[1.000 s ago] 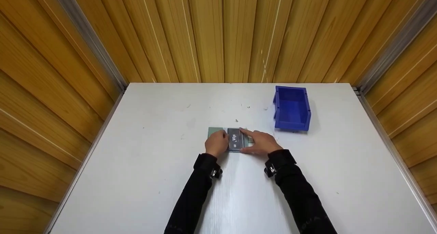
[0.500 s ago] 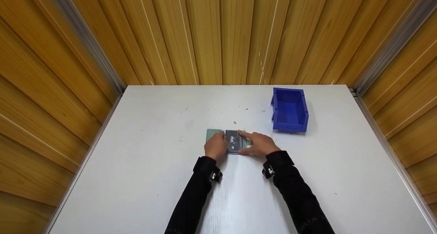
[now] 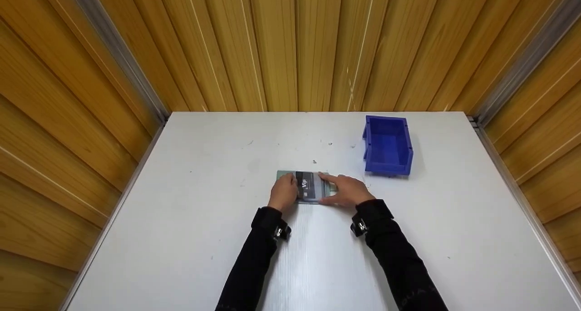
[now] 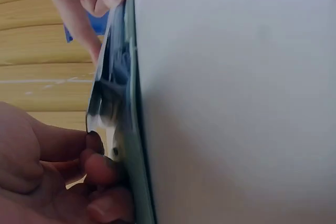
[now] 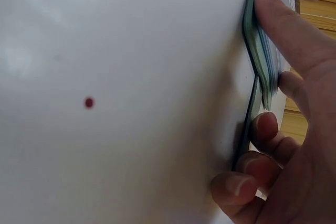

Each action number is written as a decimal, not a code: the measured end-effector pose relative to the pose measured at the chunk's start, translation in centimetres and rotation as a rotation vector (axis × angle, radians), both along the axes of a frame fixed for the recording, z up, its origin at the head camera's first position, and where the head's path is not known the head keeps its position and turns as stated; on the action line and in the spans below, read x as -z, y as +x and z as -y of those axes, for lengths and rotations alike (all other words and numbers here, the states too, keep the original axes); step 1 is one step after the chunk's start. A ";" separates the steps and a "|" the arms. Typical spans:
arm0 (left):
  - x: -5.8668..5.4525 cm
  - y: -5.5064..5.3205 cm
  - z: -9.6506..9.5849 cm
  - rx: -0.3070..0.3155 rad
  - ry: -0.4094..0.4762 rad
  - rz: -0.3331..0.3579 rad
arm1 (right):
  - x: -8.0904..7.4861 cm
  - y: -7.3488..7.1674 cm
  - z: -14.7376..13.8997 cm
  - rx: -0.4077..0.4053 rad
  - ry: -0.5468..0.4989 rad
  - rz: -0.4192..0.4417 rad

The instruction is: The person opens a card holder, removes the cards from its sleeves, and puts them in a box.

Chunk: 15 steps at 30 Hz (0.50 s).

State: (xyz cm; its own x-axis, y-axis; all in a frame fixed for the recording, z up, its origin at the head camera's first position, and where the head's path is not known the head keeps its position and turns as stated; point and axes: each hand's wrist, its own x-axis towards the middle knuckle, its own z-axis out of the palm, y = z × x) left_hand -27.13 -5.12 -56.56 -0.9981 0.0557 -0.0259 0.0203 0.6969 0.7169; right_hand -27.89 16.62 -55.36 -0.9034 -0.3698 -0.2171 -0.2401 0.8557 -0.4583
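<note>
A green card holder [image 3: 281, 173] with clear plastic pages lies spread on the white table. From one clear sleeve [image 3: 320, 188] a dark card marked "Vip" [image 3: 309, 187] sticks out on the left. My left hand [image 3: 284, 192] pinches the card's left edge between thumb and fingers; the left wrist view shows that edge raised off the holder's cover [image 4: 139, 182]. On the right side, my right hand [image 3: 348, 190] grips the stack of pages [image 5: 269, 51], thumb at the near edge and a finger at the far edge. Its other fingers rest at the holder's right cover.
A blue plastic bin [image 3: 388, 145] stands at the back right of the table [image 3: 204, 220], beyond my right hand. Wood-look panels [image 3: 272, 47] wall the table at the back and both sides. Small specks and marks dot the tabletop.
My left hand has moved a little to the left, drawing the card with it, so more of the clear sleeve shows. My right hand has kept its grip and place on the holder.
</note>
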 end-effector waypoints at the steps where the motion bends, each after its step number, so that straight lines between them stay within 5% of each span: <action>1: 0.0 0.0 0.3 0.005 0.021 0.004 | 0.1 0.0 0.0 -0.001 0.002 0.000; 15: 0.0 0.2 3.5 0.003 0.149 0.034 | 0.0 0.0 0.0 0.013 0.009 0.021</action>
